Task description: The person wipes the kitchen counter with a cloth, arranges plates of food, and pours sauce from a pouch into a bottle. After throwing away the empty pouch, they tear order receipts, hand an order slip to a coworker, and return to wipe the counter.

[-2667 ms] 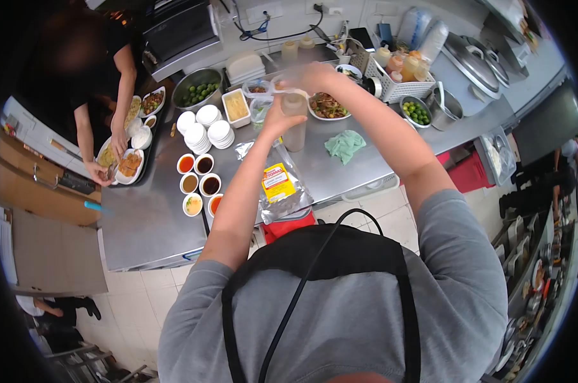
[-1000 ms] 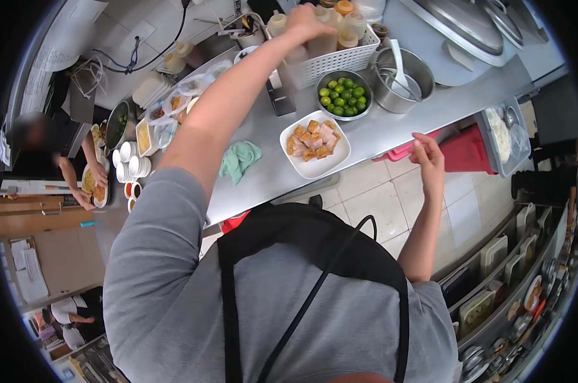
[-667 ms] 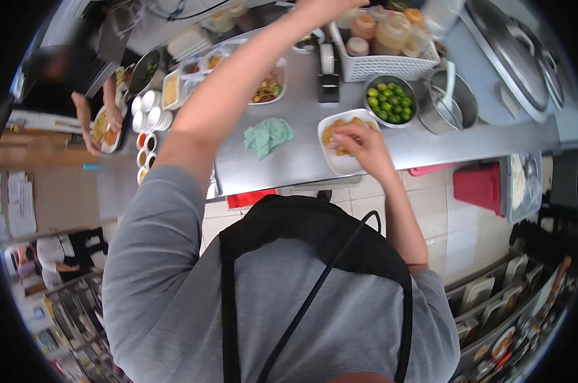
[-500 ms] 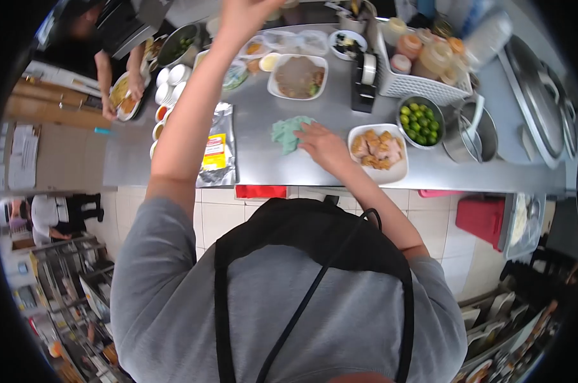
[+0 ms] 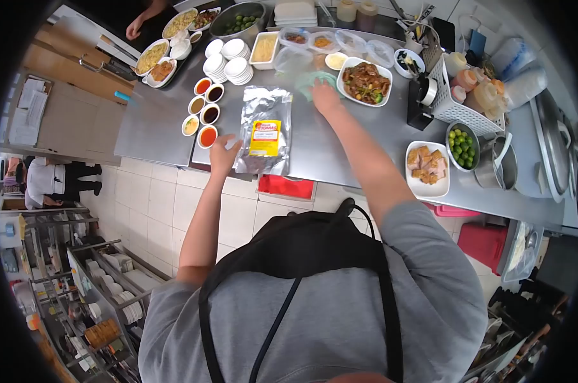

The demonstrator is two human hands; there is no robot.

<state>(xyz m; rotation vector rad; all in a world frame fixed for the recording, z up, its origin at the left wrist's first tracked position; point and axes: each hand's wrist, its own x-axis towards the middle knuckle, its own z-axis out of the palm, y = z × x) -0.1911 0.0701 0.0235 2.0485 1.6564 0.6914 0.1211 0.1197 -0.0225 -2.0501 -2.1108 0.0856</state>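
Observation:
My right hand [image 5: 325, 97] presses on a crumpled green cloth [image 5: 307, 86] on the steel counter, fingers closed about it and partly hidden. Just right of it stands a white square dish [image 5: 386, 97] of browned meat and broccoli [image 5: 364, 82]. At the counter's front edge, my left hand [image 5: 224, 155] has its thumb and fingers apart. It is between the red sauce cup [image 5: 207, 136] and the left side of a silver pouch with a yellow label [image 5: 265, 137]. Whether the fingertips touch the pouch I cannot tell.
Stacked white lids [image 5: 237, 67] and several sauce cups stand left. Filled plates [image 5: 152, 57] lie farther left, near another person's hand [image 5: 134, 29]. At right are a dish of chopped meat [image 5: 427, 169], a bowl of green limes [image 5: 462, 147], a pot [image 5: 499, 165] and a bottle basket [image 5: 448, 96].
My left hand has come down from high over the counter to beside the pouch. My right hand and the cloth moved toward the meat dish, whose contents looked grey and cloudy before. The view shifted.

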